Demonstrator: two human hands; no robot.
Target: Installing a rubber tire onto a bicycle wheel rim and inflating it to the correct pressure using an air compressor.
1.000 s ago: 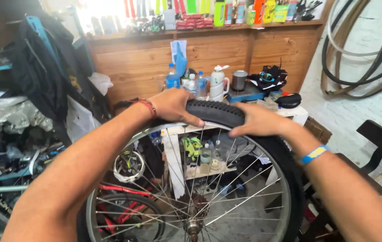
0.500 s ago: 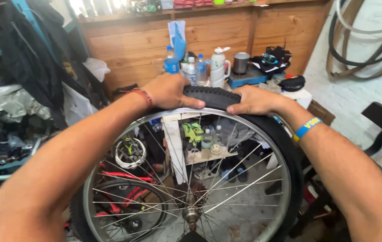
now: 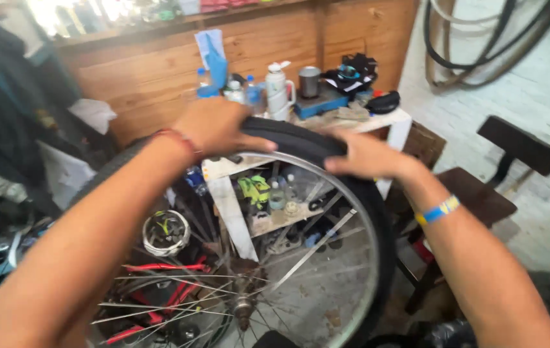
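Note:
A spoked bicycle wheel stands upright in front of me, its silver rim (image 3: 360, 219) and hub (image 3: 244, 308) showing, with a black tyre (image 3: 301, 138) around it. My left hand (image 3: 220, 125) grips the top of the tyre from the left, fingers curled over the tread. On that wrist sits a red band. My right hand (image 3: 365, 156) clasps the tyre a little further right, pressing it against the rim. A blue and yellow band circles that wrist.
Behind the wheel a white shelf table (image 3: 378, 122) carries bottles, a metal cup and small tools. A wooden wall with a shelf runs along the back. A dark wooden chair (image 3: 481, 193) stands at right. Tyres hang on the white wall (image 3: 475, 45).
The wheel and both hands now sit lower and more to the right in view. Both hands stay on the tyre's top, the right one shifted slightly down the right side.

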